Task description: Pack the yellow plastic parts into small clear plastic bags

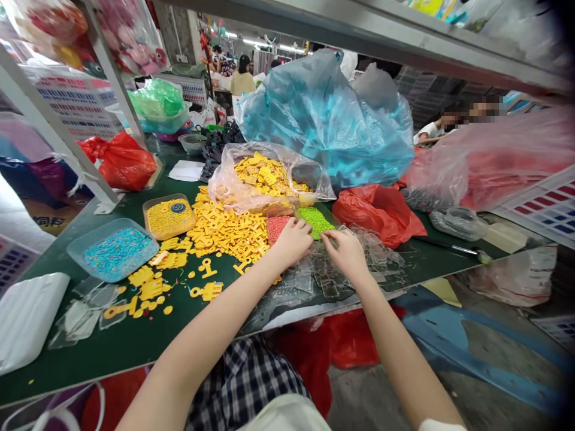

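Observation:
My left hand (pixel 293 242) rests with curled fingers at the near edge of a tray of small red pieces (pixel 277 227). My right hand (pixel 347 254) sits beside it, fingertips pinched at the near edge of a tray of green pieces (pixel 315 219), over a heap of small clear plastic bags (pixel 332 272). I cannot tell what, if anything, either hand pinches. A pile of yellow plastic parts (pixel 224 230) spreads to the left on the green table (pixel 135 341). An open clear bag of more yellow parts (pixel 265 179) stands behind the trays.
A container of yellow beads (pixel 169 216) and a tray of blue beads (pixel 114 251) sit left. A big blue bag (pixel 323 120), red bags (pixel 121 160) (pixel 377 212) and a white foam piece (pixel 27 314) crowd the table. People work far behind.

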`<state>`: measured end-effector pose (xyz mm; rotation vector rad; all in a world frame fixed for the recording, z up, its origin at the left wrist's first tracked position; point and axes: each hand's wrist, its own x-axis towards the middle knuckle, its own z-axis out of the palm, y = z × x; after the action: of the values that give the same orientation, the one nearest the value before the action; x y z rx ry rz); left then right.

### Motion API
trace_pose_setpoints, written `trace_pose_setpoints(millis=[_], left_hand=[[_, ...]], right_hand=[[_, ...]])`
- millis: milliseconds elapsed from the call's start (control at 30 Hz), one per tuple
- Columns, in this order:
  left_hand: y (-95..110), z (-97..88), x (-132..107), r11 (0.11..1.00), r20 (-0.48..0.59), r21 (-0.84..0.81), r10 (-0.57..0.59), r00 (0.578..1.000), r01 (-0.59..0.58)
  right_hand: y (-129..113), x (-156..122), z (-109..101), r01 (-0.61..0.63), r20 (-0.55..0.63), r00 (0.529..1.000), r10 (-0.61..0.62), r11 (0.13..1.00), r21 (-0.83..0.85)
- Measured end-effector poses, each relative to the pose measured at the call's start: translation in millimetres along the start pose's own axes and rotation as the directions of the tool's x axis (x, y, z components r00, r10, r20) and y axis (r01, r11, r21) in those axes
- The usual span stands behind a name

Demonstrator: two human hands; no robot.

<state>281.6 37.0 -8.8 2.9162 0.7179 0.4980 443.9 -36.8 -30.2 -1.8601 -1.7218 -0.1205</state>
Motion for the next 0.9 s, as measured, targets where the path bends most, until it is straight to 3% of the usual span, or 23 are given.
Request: trace_pose_setpoints(millis=[167,233,333,367,433,500,667,767,900], left_hand=[[-2,-18.7,-15,0.987,-0.085,-0.12,-0.115,0.99,0.104],[-7,-30.8,-31,0.94,-0.106,-0.293,-0.21,0.972,0.171],[-15,-46.9,-65,0.697,-0.046,-0.674,-0.367,0.929,0.242],[-17,-51.0,-78,0.607,-0.014,-0.752,-0.402,0.916,0.255],[-22,-57.2,-107,0.526,0.017,-0.804,-0.447,0.894,0.278],[-30,-61.6,-134,0.53,0.013,-0.793,-0.479,0.878,0.301],[-61,-71.0,-187,0.578,0.023,-0.727,-0.519,0.854,0.371],[-78,-71.9,-203,0.528,0.036,-0.759,-0.551,0.834,0.382],[-87,-58.4,-210,0.52,-0.087,-0.779,-0.643,0.761,0.351]], right_hand=[[-21,-30,1,0.031,-0.034,0.999,-0.026,0.988,0.151],[-35,-37,2,0.032,-0.042,0.999,-0.024,0.975,0.218],[-68,-40,7,0.005,0.017,1.0,-0.013,0.906,0.423],[-80,-40,10,-0.021,0.053,0.999,-0.008,0.854,0.521],[-106,-39,18,-0.093,0.136,0.991,-0.001,0.723,0.684],[-128,-36,27,-0.157,0.216,0.976,-0.016,0.64,0.753],[-170,-24,57,-0.221,0.349,0.929,-0.126,0.568,0.793],[-188,-10,75,-0.242,0.379,0.911,-0.162,0.534,0.81],[-206,6,92,-0.265,0.388,0.907,-0.161,0.498,0.826]])
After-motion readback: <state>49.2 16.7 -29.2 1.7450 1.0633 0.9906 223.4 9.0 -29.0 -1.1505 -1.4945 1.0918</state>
